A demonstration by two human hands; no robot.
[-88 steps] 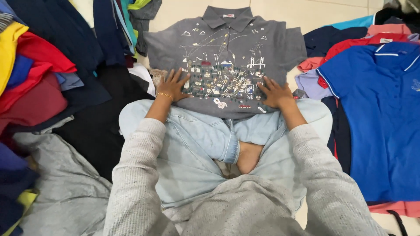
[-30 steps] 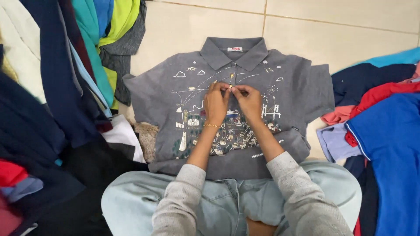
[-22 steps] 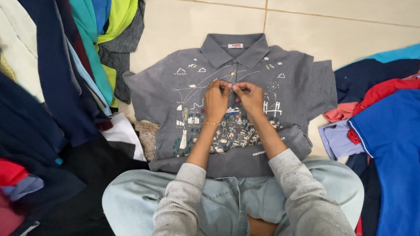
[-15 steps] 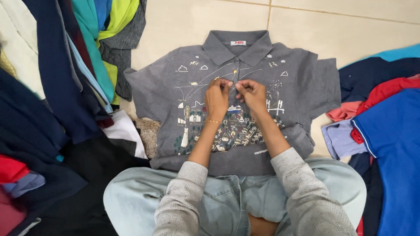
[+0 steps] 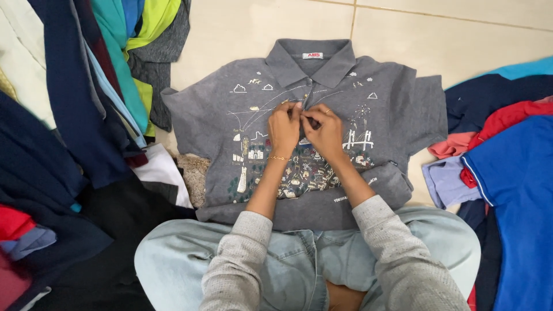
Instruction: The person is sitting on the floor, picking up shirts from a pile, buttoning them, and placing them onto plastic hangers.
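Head view: cream tiled floor (image 5: 242,34) carries everything. Heaped clothes pile (image 5: 63,132) in dark blue, teal, lime, red and black fills the floor's left edge, top to bottom. Second spread of garments along the right edge, with a blue polo shirt (image 5: 515,196) uppermost and red, pink and lilac pieces under it.

Grey polo shirt (image 5: 219,115) lies flat, front up, on the bare middle strip of floor between the two piles. Collar (image 5: 311,62) points to the far edge; hem rests against the person's knees at the near edge. Its chest bears a stitched townscape picture (image 5: 299,167) with small white clouds above. Lower right corner of the shirt is bunched up.

Person sits cross-legged at the near edge in light blue jeans (image 5: 173,265) and grey knit sleeves.

Left hand (image 5: 284,128) and right hand (image 5: 324,131) rest side by side, touching, on the shirt's button placket (image 5: 304,97) just below the collar. Both are curled narrow, fingertips pinching the placket fabric together. Thin gold bracelet (image 5: 279,158) on the left wrist; ring (image 5: 327,110) on a right finger.
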